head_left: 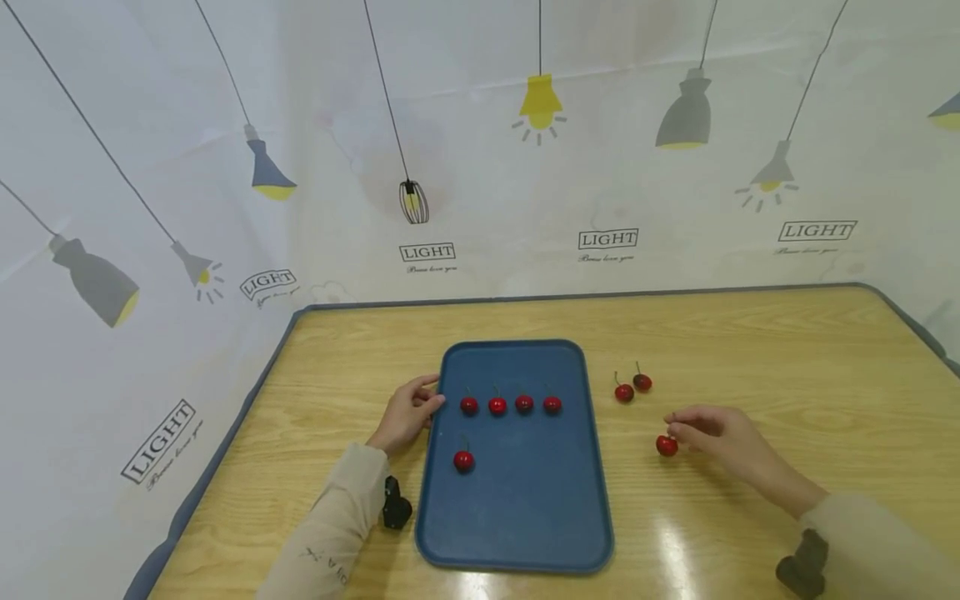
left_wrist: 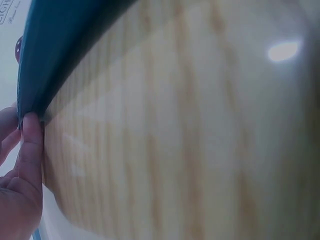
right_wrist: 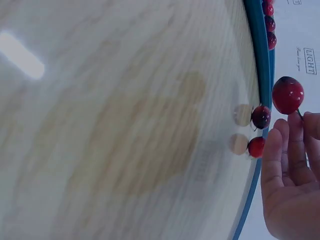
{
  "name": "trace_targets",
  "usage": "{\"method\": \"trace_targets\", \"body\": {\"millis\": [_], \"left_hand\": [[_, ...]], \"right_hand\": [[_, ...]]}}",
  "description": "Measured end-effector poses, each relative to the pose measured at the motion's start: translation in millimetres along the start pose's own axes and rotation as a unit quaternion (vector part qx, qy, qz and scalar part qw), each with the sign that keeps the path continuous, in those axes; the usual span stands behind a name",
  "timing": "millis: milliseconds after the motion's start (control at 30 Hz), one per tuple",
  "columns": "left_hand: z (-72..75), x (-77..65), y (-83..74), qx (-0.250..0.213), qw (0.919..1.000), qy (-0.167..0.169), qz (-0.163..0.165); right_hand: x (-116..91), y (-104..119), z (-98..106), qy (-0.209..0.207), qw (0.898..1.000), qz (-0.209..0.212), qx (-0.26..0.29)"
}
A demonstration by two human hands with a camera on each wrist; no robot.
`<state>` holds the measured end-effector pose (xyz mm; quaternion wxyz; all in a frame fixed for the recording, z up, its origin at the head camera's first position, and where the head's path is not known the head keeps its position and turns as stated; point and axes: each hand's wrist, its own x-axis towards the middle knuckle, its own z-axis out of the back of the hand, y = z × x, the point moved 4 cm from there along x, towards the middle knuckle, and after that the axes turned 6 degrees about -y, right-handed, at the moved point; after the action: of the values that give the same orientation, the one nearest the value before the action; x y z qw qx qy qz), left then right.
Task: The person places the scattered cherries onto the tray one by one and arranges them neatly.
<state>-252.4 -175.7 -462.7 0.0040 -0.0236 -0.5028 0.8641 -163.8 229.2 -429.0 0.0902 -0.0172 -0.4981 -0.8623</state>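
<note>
My right hand (head_left: 723, 442) pinches a red cherry (head_left: 666, 446) by its stem, to the right of the blue tray (head_left: 525, 517). In the right wrist view the same cherry (right_wrist: 288, 95) hangs off the fingertips, its green stem between thumb and finger. At the tray's left side my left hand (head_left: 405, 417) grips the rim, which the left wrist view shows between thumb and fingers (left_wrist: 32, 145). A row of several cherries (head_left: 497, 406) lies across the upper part of the tray. One more cherry (head_left: 463, 461) lies below the left end of that row.
Two loose cherries with stems, one nearer (head_left: 624, 392) and one farther (head_left: 642, 382), lie on the wooden table (head_left: 750, 350) right of the tray. A dark edging (head_left: 495, 298) runs along the table's back, with a lamp-printed cloth (head_left: 495, 167) behind it.
</note>
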Motion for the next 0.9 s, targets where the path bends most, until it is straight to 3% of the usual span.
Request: {"method": "trace_targets", "body": {"millis": [367, 733, 900], "left_hand": [[0.5, -0.8, -2.3, -0.002, 1.0000, -0.002, 0.002], [-1.5, -0.2, -3.2, -0.007, 1.0000, -0.002, -0.002], [-0.1, -0.4, -2.7, -0.002, 1.0000, -0.006, 0.002]], "right_hand": [[21.2, 29.2, -32.7, 0.043, 0.997, 0.050, 0.045], [35.6, 51.7, -75.4, 0.106, 0.989, 0.100, 0.035], [41.4, 65.2, -94.5, 0.134, 0.987, 0.088, 0.018]]}}
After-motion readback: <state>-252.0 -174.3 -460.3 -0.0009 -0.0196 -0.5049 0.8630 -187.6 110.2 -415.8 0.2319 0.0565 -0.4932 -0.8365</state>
